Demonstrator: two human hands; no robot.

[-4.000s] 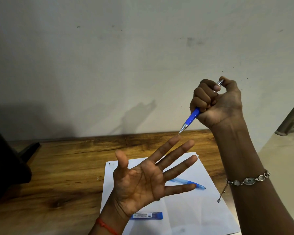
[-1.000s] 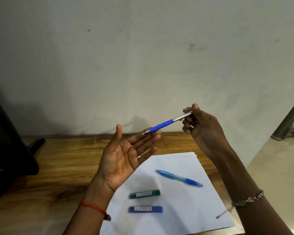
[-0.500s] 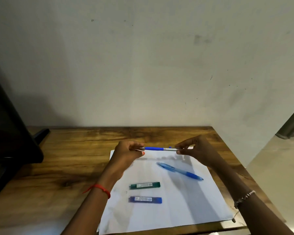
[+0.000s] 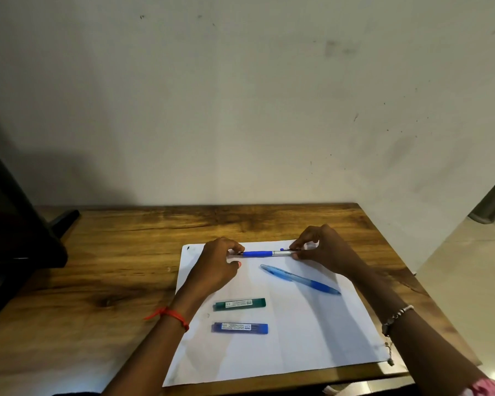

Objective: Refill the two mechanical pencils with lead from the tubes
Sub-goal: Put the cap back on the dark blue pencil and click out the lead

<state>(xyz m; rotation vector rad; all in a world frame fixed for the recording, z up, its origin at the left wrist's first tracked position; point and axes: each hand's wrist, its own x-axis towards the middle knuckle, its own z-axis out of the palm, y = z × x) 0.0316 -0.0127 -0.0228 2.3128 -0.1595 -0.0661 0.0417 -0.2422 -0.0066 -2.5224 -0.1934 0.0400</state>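
Desk [image 4: 112,267] — dark-blue pencil [image 4: 265,253] by paper [image 4: 297,332] edge

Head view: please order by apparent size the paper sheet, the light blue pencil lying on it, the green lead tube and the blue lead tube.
1. paper sheet
2. light blue pencil
3. green lead tube and blue lead tube: they look alike, and the blue one lies nearer the camera, so unranked.

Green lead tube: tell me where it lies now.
In the head view, the green tube lies on the white paper, left of centre, just beyond the blue tube and beside the left wrist.
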